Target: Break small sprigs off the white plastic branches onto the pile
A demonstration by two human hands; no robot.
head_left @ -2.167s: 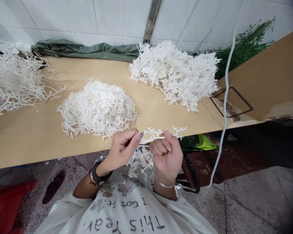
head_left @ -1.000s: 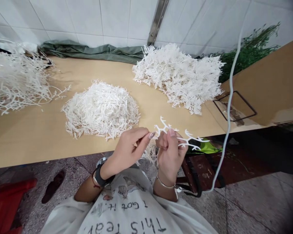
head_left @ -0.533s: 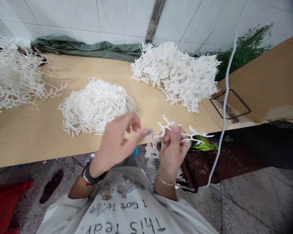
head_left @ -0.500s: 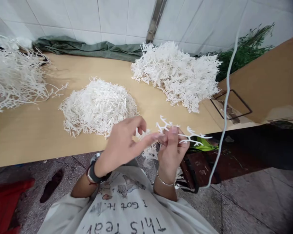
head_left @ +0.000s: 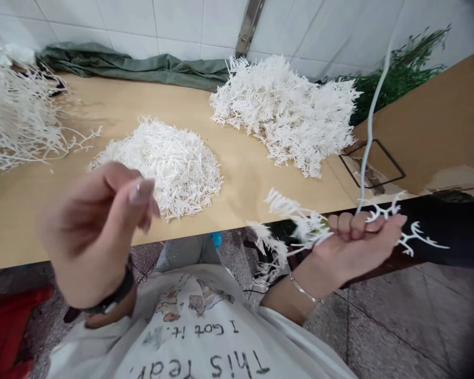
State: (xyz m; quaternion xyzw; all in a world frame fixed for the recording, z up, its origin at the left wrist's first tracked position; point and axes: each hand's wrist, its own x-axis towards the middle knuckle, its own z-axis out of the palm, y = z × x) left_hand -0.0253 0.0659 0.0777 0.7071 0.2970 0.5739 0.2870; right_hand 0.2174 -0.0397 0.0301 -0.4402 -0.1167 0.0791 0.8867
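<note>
My right hand (head_left: 351, 245) is closed around a white plastic branch (head_left: 413, 237) with bare forked tips past the thumb. Feathery white sprigs (head_left: 300, 223) hang out on the other side of the same fist, over the table's front edge. My left hand (head_left: 98, 231) is raised close to the camera, thumb and fingers pinched together and partly smeared by motion; whatever it may hold is hidden. Behind it lies a heap of small white plastic pieces (head_left: 174, 163).
A bigger heap of feathery white sprigs (head_left: 288, 113) sits at the back right, and tangled white stems (head_left: 16, 116) at the left. A pale cable (head_left: 371, 126) hangs before a cardboard box (head_left: 438, 121). Green cloth (head_left: 142, 68) lies along the wall. A red stool (head_left: 11, 331) stands lower left.
My hands have come apart. The right one moved right with the branch and turned over, showing feathery sprigs; the left one moved left and up toward the camera, fingers now pinched.
</note>
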